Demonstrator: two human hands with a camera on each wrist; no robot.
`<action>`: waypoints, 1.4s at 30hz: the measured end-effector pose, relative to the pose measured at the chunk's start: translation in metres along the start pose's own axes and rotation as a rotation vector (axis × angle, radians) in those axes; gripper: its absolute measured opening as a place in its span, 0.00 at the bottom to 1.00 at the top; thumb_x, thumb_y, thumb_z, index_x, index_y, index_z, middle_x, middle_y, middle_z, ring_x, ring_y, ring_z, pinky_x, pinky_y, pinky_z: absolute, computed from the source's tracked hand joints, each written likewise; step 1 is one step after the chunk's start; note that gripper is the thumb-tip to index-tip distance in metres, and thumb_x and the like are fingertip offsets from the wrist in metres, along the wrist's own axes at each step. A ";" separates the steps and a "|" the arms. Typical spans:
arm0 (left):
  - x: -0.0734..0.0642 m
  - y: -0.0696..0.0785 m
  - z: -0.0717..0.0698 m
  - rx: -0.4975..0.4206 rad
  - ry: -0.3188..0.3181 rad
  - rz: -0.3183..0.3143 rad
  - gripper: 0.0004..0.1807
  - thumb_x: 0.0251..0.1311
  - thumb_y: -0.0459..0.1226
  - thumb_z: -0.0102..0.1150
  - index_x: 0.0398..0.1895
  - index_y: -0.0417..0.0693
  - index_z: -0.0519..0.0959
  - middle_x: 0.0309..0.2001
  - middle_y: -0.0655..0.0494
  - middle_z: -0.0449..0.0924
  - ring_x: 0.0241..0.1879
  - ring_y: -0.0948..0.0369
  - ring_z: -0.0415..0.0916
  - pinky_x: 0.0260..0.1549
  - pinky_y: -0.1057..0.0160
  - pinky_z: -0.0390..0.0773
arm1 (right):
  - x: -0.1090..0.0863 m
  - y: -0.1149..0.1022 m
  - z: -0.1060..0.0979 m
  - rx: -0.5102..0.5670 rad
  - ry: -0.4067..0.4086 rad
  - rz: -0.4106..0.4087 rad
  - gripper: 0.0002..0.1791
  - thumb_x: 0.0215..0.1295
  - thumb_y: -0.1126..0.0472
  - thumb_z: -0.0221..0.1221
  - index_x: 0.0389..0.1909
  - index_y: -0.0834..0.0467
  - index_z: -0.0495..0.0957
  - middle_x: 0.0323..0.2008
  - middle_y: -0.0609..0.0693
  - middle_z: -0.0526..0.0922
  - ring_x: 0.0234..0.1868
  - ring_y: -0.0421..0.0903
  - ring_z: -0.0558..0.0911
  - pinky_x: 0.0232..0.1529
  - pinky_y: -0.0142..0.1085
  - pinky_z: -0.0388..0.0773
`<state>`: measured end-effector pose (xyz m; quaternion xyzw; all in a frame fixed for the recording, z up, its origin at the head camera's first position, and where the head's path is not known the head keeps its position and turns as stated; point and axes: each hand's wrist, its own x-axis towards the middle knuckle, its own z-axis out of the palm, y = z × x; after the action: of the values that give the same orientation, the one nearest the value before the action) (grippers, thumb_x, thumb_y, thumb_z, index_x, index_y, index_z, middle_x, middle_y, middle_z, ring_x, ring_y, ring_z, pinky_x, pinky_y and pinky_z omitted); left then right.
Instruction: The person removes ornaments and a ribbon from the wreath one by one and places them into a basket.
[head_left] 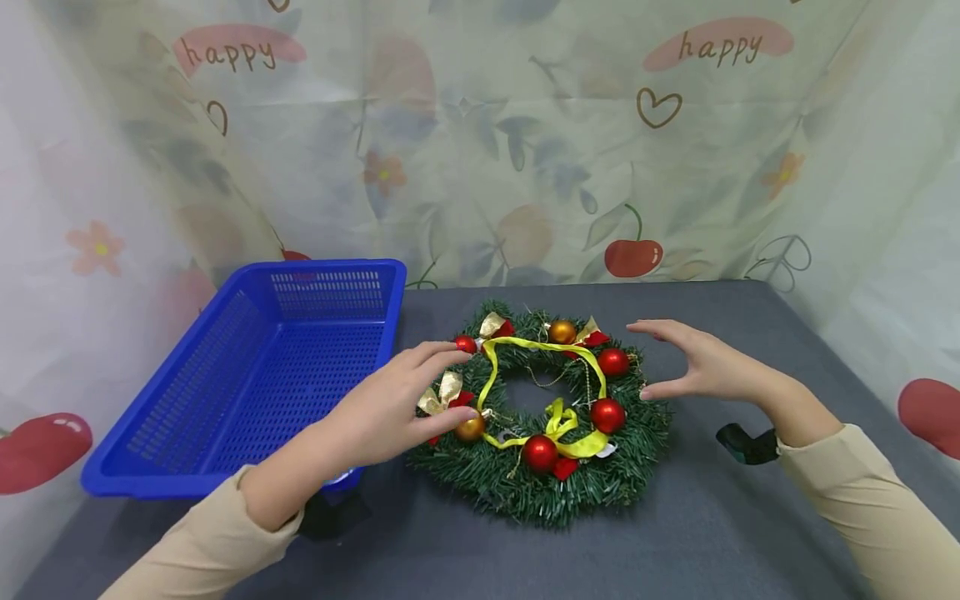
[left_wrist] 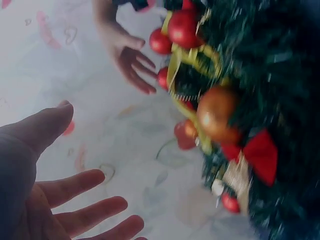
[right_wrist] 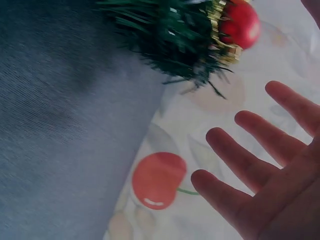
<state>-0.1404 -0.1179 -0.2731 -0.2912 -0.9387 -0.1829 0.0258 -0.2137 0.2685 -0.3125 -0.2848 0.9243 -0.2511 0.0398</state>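
Observation:
A green tinsel wreath (head_left: 551, 496) lies flat on the dark grey table. Red baubles (head_left: 540, 453), gold baubles (head_left: 562, 332), red-and-gold bows (head_left: 450, 388) and a yellow ribbon (head_left: 517, 342) decorate it. My left hand (head_left: 390, 408) hovers at the wreath's left side, thumb and fingers spread apart. On the opposite side my right hand (head_left: 701, 362) has its fingers stretched toward the wreath and its thumb below them. In the left wrist view the left hand (left_wrist: 75, 205) holds nothing. The right hand (right_wrist: 270, 170) likewise shows straight, parted fingers with nothing between them in the right wrist view.
A blue plastic basket (head_left: 165, 400) with slotted sides stands to the left of the wreath. Patterned curtain (head_left: 480, 142) walls surround the table (head_left: 540, 558) at the back and both sides. Dark straps (head_left: 746, 444) sit at the wrists.

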 end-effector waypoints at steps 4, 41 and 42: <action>0.002 0.005 0.012 -0.011 -0.040 0.039 0.33 0.59 0.55 0.55 0.64 0.49 0.67 0.63 0.51 0.68 0.63 0.52 0.68 0.59 0.51 0.71 | -0.001 0.007 0.009 0.064 -0.037 0.020 0.50 0.49 0.49 0.69 0.70 0.56 0.55 0.68 0.61 0.58 0.63 0.66 0.66 0.58 0.64 0.62; 0.009 -0.002 0.055 0.079 -0.028 0.165 0.15 0.52 0.28 0.63 0.46 0.45 0.80 0.45 0.50 0.79 0.45 0.54 0.79 0.44 0.57 0.80 | 0.004 0.017 0.033 0.068 -0.090 0.034 0.55 0.43 0.44 0.71 0.70 0.58 0.55 0.67 0.62 0.61 0.65 0.63 0.64 0.60 0.61 0.63; 0.009 -0.002 0.055 0.081 -0.026 0.168 0.15 0.52 0.28 0.63 0.45 0.45 0.80 0.45 0.50 0.79 0.44 0.54 0.79 0.44 0.57 0.80 | 0.004 0.017 0.033 0.068 -0.089 0.036 0.55 0.43 0.44 0.71 0.70 0.58 0.55 0.67 0.62 0.61 0.65 0.63 0.64 0.60 0.61 0.63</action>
<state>-0.1457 -0.0944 -0.3238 -0.3700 -0.9178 -0.1380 0.0406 -0.2182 0.2643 -0.3489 -0.2775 0.9175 -0.2687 0.0953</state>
